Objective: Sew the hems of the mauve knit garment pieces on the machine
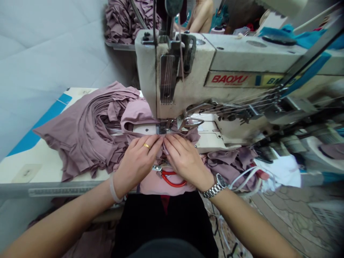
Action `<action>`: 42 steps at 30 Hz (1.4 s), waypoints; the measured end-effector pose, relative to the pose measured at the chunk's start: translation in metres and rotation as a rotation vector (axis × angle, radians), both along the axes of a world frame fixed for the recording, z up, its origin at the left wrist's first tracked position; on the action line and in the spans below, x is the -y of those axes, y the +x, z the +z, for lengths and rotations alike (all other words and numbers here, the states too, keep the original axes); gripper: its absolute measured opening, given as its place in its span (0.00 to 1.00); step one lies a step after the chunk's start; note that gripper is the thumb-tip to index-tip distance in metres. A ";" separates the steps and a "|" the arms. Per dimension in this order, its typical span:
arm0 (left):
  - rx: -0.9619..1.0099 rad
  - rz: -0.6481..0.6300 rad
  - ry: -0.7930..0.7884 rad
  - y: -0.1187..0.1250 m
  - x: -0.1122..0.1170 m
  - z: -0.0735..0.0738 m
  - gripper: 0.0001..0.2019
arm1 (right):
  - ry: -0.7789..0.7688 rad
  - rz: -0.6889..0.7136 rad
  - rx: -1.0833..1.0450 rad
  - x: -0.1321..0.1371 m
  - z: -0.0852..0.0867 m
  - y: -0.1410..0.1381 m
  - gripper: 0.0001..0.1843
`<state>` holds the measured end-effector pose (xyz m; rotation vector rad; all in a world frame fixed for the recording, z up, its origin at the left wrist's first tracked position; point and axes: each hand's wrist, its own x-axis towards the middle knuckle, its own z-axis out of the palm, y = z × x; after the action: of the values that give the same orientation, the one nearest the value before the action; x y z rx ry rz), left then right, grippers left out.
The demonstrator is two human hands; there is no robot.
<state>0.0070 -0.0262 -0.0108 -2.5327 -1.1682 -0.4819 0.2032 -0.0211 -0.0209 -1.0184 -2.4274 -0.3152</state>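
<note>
My left hand (pixel 138 162), with a gold ring (pixel 146 146), and my right hand (pixel 185 161), with a steel wristwatch (pixel 215 186), hold a mauve knit garment (pixel 158 184) together. Their fingertips meet just in front of the presser foot (pixel 164 126) of an industrial sewing machine (pixel 177 82). The fabric runs under the foot, and the needle area is partly hidden by it. Red-handled thread snips (pixel 170 177) lie on the cloth below my hands.
A large heap of mauve fabric (pixel 86 132) lies on the white sewing table (pixel 32 168) to the left, and more (pixel 228 165) lies to the right. Further ruffled mauve cloth (pixel 129 21) sits on a shelf behind the machine, with a person's arm (pixel 201 16) beyond. White cords (pixel 244 181) hang at the right.
</note>
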 end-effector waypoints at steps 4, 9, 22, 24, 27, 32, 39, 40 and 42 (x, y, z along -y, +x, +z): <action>-0.005 0.012 -0.020 0.000 0.000 -0.001 0.21 | -0.041 0.015 -0.021 -0.002 -0.002 0.003 0.21; -0.012 0.030 -0.023 0.001 -0.002 -0.002 0.22 | -0.067 0.027 -0.058 -0.005 -0.004 0.004 0.21; 0.033 0.013 -0.018 0.003 -0.007 0.006 0.17 | -0.044 -0.030 -0.036 -0.012 0.003 -0.005 0.19; 0.041 -0.037 -0.015 -0.002 -0.007 0.005 0.16 | -0.028 0.003 -0.081 -0.011 0.003 -0.003 0.17; 0.035 -0.101 -0.003 -0.008 -0.008 0.005 0.14 | -0.035 0.046 -0.141 -0.008 0.003 -0.001 0.12; 0.045 -0.126 0.024 -0.008 -0.009 0.008 0.13 | -0.100 0.034 -0.168 -0.009 0.007 -0.004 0.12; 0.088 -0.104 -0.007 -0.007 -0.019 0.008 0.17 | -0.123 0.002 -0.175 -0.016 0.007 -0.006 0.14; 0.088 -0.103 -0.018 -0.007 -0.020 0.008 0.18 | -0.129 0.001 -0.177 -0.018 0.006 -0.005 0.15; 0.088 -0.109 -0.029 -0.009 -0.023 0.007 0.19 | -0.139 0.004 -0.190 -0.020 0.005 -0.004 0.15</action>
<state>-0.0018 -0.0036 -0.0035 -2.6345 -1.0788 -0.6134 0.1994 -0.0015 -0.0155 -1.0509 -2.3040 -0.0450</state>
